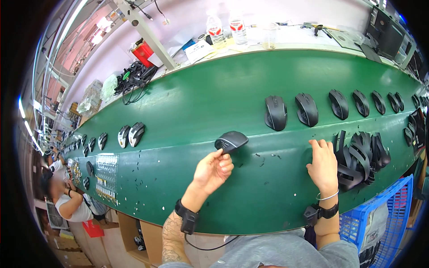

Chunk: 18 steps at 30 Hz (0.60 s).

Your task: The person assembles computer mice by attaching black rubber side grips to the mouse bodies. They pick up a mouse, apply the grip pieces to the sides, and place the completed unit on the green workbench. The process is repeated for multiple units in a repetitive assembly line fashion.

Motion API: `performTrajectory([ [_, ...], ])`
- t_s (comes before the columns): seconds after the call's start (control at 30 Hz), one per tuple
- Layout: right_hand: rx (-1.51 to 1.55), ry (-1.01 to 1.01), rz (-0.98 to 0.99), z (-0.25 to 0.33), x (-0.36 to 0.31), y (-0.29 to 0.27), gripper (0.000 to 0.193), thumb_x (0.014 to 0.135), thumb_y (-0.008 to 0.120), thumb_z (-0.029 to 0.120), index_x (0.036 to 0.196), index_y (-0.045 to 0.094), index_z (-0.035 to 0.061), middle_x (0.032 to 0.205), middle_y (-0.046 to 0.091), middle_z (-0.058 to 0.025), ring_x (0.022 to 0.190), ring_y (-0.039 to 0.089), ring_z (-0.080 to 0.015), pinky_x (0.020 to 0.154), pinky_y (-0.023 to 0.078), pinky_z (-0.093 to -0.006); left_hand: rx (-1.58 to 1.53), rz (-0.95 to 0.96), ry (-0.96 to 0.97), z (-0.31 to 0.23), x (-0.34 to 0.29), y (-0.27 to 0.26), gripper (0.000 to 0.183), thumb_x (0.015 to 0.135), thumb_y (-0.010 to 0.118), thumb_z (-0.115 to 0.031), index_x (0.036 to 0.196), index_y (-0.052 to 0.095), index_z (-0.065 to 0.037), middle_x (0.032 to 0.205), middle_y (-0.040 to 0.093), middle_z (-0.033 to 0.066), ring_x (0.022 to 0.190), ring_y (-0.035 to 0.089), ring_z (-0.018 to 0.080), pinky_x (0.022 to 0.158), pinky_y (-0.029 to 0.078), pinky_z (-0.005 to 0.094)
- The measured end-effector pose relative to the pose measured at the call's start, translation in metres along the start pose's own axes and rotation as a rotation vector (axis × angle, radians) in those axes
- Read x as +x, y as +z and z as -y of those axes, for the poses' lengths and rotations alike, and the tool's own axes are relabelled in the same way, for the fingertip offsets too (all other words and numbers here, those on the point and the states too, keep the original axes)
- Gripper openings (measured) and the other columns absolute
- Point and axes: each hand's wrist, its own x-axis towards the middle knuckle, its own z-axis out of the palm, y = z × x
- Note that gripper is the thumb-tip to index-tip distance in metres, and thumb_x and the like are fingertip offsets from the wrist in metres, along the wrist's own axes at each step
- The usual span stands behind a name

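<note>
As the green tabletop stretches away at far left, past another person, it carries a receding line of mice, a clear tray and two silver-sided mice set side by side. Near the middle, the left hand has its grip clamped, thumb and fingertip, on the near edge of a black mouse; whether its far side rests on the green surface, I cannot tell. The step in hand seems to be handling this one mouse singly. Small black bits lie to its right, with a spaced row of black mice farther back. The right hand hangs palm down, its grip apart and seemingly bare, just beside a heap of curved black strips. If one is wanted, the next move calls for a steady left pinch and a careful pick from that tangle. A blue crate stands at lower right.
</note>
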Motion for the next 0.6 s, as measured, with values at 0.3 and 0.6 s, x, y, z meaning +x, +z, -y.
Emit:
performTrajectory([
  [0.3,0.222,-0.022,-0.116,-0.005,0.005,0.004,0.044,0.068,0.053,-0.016,0.109,0.056,-0.0017,0.093,0.057,-0.0181,0.084,0.058,-0.0373,0.074,0.049,-0.044,0.958,-0.147,-0.023,-0.084,0.059,-0.015,0.026,0.095,0.046,-0.026,0.081,0.052,-0.005,0.065,0.047,-0.0003,0.059,0.046,0.0127,0.052,0.037,0.0257],
  [0.6,0.856,-0.388,-0.046,0.037,0.006,0.005,0.042,0.074,0.06,-0.011,0.114,0.057,0.0015,0.089,0.058,-0.0144,0.079,0.059,-0.0312,0.072,0.049,-0.0378,2.032,-0.365,1.087,0.007,0.035,0.032,0.038,0.081,0.065,-0.012,0.114,0.053,0.001,0.109,0.051,0.0157,0.096,0.057,0.032,0.078,0.048,0.0411],
])
